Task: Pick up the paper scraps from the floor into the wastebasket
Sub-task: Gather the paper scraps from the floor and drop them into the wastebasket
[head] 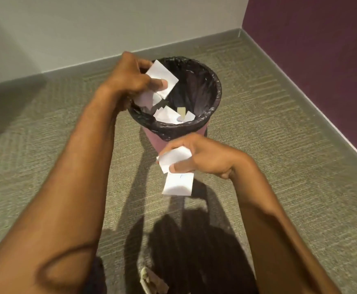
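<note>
Your left hand [131, 77] pinches white paper scraps [161, 78] over the far-left rim of the wastebasket [213, 85], where more scraps [167, 115] lie inside. Your right hand [205, 158] grips another bunch [176, 166] just near of it, above grey-green carpet [279, 145].

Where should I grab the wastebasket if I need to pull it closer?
Take the wastebasket by the near rim, coming from above on your side. The mouth is open and upright, the pink wall below tapers, and the black liner folded over the rim could slip, so pinch rim and liner together.
</note>
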Demonstrator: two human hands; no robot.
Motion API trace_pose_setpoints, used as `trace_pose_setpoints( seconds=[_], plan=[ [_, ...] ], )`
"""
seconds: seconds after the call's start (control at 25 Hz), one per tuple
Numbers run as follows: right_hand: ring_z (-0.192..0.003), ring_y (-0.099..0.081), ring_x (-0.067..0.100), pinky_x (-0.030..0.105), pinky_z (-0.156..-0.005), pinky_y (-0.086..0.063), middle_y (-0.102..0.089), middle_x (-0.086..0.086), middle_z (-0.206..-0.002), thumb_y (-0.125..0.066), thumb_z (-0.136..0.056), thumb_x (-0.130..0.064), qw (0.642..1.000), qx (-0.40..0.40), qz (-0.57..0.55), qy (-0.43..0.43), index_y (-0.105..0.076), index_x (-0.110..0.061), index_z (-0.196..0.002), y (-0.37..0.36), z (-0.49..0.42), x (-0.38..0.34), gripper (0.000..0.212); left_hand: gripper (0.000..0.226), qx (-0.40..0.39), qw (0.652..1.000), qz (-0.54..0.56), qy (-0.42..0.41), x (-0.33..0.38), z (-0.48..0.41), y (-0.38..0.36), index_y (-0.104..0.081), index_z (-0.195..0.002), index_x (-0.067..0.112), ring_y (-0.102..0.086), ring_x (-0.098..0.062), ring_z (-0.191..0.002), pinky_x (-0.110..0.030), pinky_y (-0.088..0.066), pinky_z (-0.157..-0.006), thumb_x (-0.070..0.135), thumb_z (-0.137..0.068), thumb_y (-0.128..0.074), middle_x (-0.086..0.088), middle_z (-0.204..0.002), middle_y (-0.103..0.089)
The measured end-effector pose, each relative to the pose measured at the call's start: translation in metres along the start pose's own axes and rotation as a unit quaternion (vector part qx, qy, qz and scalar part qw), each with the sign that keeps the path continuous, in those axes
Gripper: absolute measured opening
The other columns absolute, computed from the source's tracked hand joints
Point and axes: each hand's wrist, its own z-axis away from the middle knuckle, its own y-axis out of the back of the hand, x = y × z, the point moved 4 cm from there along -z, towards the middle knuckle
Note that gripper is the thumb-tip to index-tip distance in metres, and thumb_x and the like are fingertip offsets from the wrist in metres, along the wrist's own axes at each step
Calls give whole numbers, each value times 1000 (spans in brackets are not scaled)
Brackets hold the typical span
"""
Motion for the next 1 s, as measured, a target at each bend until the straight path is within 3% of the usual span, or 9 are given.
trace_pose_setpoints(
  seconds=[0.08, 0.2, 0.32, 0.4, 0.48, 0.64, 0.72, 0.84, 1.0],
  plan=[
    [-85, -63, 22, 34, -69, -49, -70, 16, -99, -70, -83, 3, 991, 124, -25, 35, -72, -13, -106, 24, -3, -17, 28, 28, 14, 999, -36, 30, -22, -23, -11, -73, -93, -4, -60, -21, -60, -39, -53, -63, 10, -71, -82, -15, -81, -70],
    [-92, -66, 25, 31, -68, -52, -68, 6, -95, -66, -81, 5, 936, 352, -8, 29, -69, -13, -105, 61, -19, -30, 31, 29, 34, 992, -102, 61, -43, -41, -27, -73, -87, -2, -65, -26, -69, -45, -57, -67, 17, -67, -84, -19, -84, -72],
    [-100, -64, 25, 30, -72, -52, -65, 5, -103, -62, -82, 2, 893, 446, 51, -35, -64, -11, -112, 78, -37, -31, 33, 23, 40, 994, -81, 66, -39, -43, -36, -63, -67, 7, -60, -22, -63, -33, -52, -61, 18, -69, -83, -8, -72, -64],
    [-115, -58, 26, 38, -90, -53, -60, 9, -126, -66, -83, -7, 902, 421, 70, -68, -54, -8, -129, 82, -49, -27, 48, 20, 28, 996, -57, 61, -33, -38, -40, -60, -74, 14, -65, -21, -69, -32, -55, -61, 13, -75, -80, -9, -80, -66],
    [-119, -56, 27, 46, -97, -51, -57, 10, -131, -65, -84, -10, 912, 397, 73, -81, -50, -8, -133, 83, -54, -22, 51, 19, 30, 997, -38, 56, -33, -31, -37, -65, -93, 9, -68, -23, -74, -33, -56, -61, 10, -78, -76, -12, -88, -68],
    [-82, -72, 25, 39, -72, -59, -71, 4, -85, -55, -85, -1, 914, 395, 89, -23, -69, -11, -87, 77, -38, -23, 17, 4, 173, 983, 54, 40, -59, 12, -25, -69, -76, 11, -66, -21, -64, -31, -54, -61, 10, -80, -68, -6, -72, -70],
    [-60, -71, 20, 28, -53, -53, -72, 10, -73, -52, -86, 2, 939, 325, 106, -34, -69, -6, -76, 56, -30, -18, 21, 13, 297, 947, 100, 64, -83, 66, -29, -66, -72, 6, -63, -17, -59, -32, -55, -61, 13, -83, -63, -6, -65, -67],
    [-47, -64, 17, 28, -47, -52, -71, 21, -70, -52, -87, 5, 975, 151, 143, -81, -68, 8, -82, 11, -30, 2, 17, 31, 403, 897, 108, 142, -128, 133, -49, -50, -56, 11, -42, -10, -47, -27, -47, -57, 14, -85, -59, 1, -51, -47],
    [-48, -59, 19, 23, -42, -48, -67, 14, -75, -60, -90, -5, 954, -120, 161, -224, -64, -2, -89, -56, -40, 63, 6, 29, 210, 926, -40, 311, -201, 153, -91, -59, -57, 7, -60, -27, -51, -48, -59, -62, 30, -74, -61, -7, -54, -61]
  ],
)
